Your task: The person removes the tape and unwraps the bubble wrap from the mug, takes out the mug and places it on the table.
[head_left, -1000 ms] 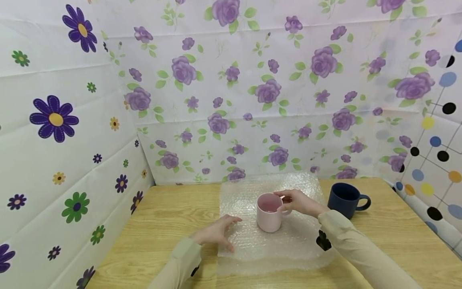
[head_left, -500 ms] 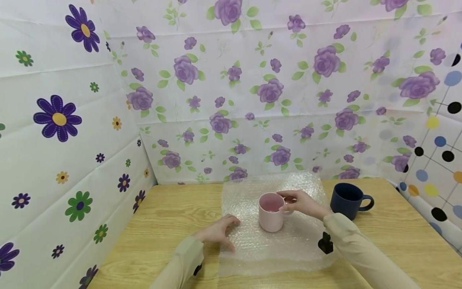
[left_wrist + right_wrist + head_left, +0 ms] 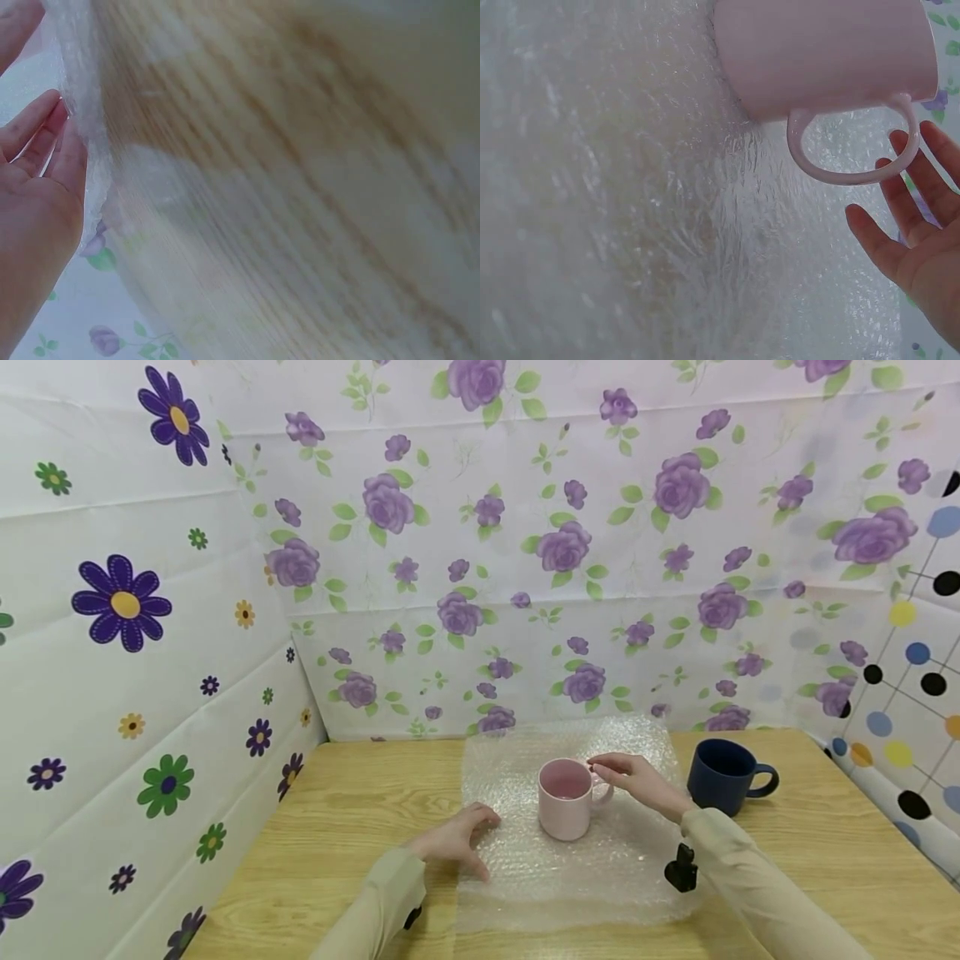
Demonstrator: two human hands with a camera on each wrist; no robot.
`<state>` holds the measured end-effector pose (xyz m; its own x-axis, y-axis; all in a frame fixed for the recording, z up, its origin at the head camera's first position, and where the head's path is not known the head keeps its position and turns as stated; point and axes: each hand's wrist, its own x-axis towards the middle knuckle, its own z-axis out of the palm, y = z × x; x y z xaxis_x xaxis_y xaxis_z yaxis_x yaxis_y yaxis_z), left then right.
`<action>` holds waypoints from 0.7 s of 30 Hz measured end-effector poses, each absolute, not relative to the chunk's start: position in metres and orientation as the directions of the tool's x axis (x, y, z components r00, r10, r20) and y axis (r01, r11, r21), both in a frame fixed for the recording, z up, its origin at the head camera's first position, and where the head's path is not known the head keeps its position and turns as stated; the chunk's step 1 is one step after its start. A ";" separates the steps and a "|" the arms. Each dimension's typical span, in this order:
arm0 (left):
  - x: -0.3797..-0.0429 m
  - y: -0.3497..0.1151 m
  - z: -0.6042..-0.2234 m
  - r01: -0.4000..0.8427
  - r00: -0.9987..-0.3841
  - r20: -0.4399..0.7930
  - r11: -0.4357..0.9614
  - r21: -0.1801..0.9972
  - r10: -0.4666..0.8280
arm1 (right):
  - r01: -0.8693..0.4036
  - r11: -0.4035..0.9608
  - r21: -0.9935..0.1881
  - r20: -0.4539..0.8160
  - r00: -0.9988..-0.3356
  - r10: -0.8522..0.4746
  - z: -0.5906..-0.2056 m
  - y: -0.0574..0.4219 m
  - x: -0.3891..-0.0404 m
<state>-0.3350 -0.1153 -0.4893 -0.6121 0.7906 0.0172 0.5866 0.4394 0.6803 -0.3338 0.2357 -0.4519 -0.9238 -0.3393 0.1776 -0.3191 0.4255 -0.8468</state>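
A pink mug (image 3: 564, 812) stands upright on a sheet of clear bubble wrap (image 3: 540, 881), its handle (image 3: 844, 178) facing right. Beside that handle is my right hand (image 3: 641, 782), fingers loosely spread and holding nothing. In the right wrist view, the fingertips overlap the handle's outer curve near the rim end, while the thumb is apart from it. My left hand (image 3: 450, 841) lies at the left edge of the bubble wrap with fingers and thumb spread. The left wrist view shows its fingertips right at that edge.
A navy blue mug (image 3: 722, 785) stands upright at the back right, just off the wrap, close behind my right wrist. The wooden table (image 3: 367, 793) runs back to a flowered curtain (image 3: 405, 635). Another patterned curtain (image 3: 187, 668) borders the left side.
My right hand has let go of the pink mug and drawn back slightly to the right. The mug stays in place on the wrap, and the left hand has hardly moved.
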 end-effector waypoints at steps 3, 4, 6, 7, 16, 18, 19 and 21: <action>-0.336 -0.115 -0.491 0.597 -0.612 0.025 0.442 0.670 0.790 | -0.286 0.406 -0.868 0.154 -0.932 -0.328 -0.451 0.234 -0.332; -0.336 -0.115 -0.491 0.598 -0.613 0.025 0.444 0.667 0.789 | -0.276 0.394 -0.877 0.148 -0.934 -0.324 -0.452 0.234 -0.332; -0.335 -0.115 -0.490 0.597 -0.616 0.026 0.444 0.668 0.788 | -0.257 0.380 -0.889 0.137 -0.939 -0.315 -0.455 0.235 -0.333; -0.334 -0.115 -0.489 0.596 -0.616 0.028 0.441 0.671 0.788 | -0.249 0.371 -0.895 0.132 -0.941 -0.312 -0.457 0.235 -0.333; -0.333 -0.115 -0.488 0.592 -0.619 0.032 0.439 0.676 0.785 | -0.212 0.345 -0.915 0.124 -0.958 -0.258 -0.474 0.233 -0.339; -0.333 -0.115 -0.488 0.586 -0.627 0.020 0.455 0.671 0.779 | -0.199 0.340 -0.919 0.117 -0.961 -0.249 -0.475 0.232 -0.338; -0.333 -0.115 -0.488 0.582 -0.630 0.012 0.461 0.670 0.777 | -0.185 0.325 -0.927 0.106 -0.963 -0.247 -0.476 0.232 -0.338; -0.334 -0.115 -0.489 0.570 -0.633 0.001 0.466 0.677 0.774 | -0.169 0.304 -0.937 0.090 -0.962 -0.259 -0.477 0.231 -0.337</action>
